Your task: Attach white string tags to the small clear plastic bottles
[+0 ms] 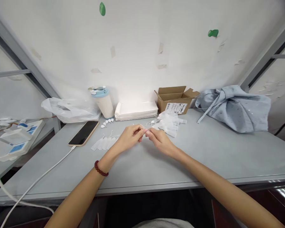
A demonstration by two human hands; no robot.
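Observation:
My left hand (131, 136) and my right hand (158, 138) meet fingertip to fingertip above the middle of the grey table (142, 174). Both are closed in a pinch. A small white bit shows between the fingertips, mostly hidden, so its kind cannot be made out. Left of my left hand lies a row of translucent white strips with thin strings (104, 142). Beyond my right hand is a loose pile of similar translucent white pieces (169, 122). Several small white teardrop-shaped parts (107, 123) lie in a line near the cup.
At the back stand a cup with a blue lid (105, 103), a stack of white paper (136, 110) and an open cardboard box (174, 103). A plastic bag (70, 109) and a phone (84, 133) with its cable (45, 173) lie left; a grey-blue cloth bag (235, 109) lies right.

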